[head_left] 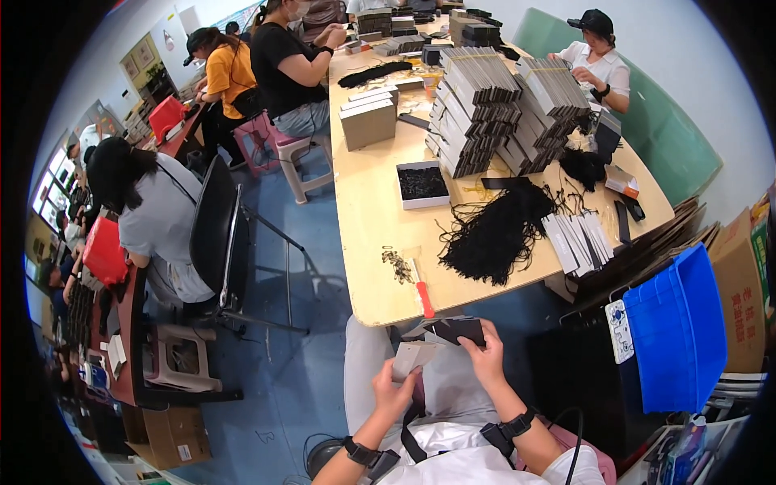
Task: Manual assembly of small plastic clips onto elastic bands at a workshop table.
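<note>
Over my lap, just below the table's near edge, both my hands hold a fanned bunch of flat cards. My left hand (394,391) is closed around the light grey cards (412,357), thumb across their face. With fingers and thumb, my right hand (485,356) grips the black cards (459,330) on the other side of the fan. Nearest on the table lies a red-handled tool (424,299) beside a scatter of small metal rings (398,267). Beyond it are a heap of black cords (495,234) and a spread of pale cards (577,244).
Tall bundled card stacks (477,105) stand mid-table (364,218), behind a white box of small black pieces (422,183). Grey boxes (368,125) sit at left. A blue bin (675,331) is at my right, a black chair (222,234) at left. Several people work around.
</note>
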Demonstrator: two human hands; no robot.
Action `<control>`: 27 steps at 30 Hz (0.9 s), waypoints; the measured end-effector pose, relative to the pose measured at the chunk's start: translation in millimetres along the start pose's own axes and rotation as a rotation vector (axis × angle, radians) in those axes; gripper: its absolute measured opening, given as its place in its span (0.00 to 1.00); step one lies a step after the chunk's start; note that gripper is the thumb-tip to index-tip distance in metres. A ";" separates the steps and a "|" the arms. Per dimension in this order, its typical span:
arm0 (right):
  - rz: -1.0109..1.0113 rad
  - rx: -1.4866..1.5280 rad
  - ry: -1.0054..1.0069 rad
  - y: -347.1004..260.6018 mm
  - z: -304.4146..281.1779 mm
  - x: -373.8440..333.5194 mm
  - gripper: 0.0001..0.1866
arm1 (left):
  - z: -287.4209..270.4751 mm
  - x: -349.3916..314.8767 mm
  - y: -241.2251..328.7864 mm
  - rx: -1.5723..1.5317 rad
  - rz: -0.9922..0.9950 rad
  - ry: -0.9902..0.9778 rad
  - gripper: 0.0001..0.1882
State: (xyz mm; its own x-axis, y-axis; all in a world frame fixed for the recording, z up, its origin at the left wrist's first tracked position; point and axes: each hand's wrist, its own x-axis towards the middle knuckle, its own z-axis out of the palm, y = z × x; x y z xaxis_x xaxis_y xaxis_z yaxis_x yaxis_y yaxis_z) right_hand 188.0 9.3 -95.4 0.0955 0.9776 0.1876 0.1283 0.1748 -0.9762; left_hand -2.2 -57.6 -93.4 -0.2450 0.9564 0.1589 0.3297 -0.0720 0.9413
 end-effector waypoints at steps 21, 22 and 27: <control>0.044 -0.147 -0.176 -9.2 -22.2 -10.9 0.11 | 9.9 13.4 -4.7 -0.245 -0.159 0.243 0.11; 0.051 -0.120 -0.160 -6.2 -21.1 -10.3 0.11 | 6.6 15.0 -7.4 -0.128 -0.102 0.300 0.10; -0.051 -0.137 -0.144 -0.5 -21.7 -12.0 0.10 | -8.8 13.7 -1.4 -0.295 -0.164 0.297 0.12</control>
State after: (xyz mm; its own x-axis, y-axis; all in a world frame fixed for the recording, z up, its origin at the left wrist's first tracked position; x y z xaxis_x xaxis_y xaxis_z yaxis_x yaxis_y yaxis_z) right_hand 208.2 -5.1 -94.8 -0.0554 0.9764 0.2089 0.2631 0.2161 -0.9402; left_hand -14.1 -46.9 -89.9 -0.5377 0.8422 0.0388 0.0011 -0.0453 0.9990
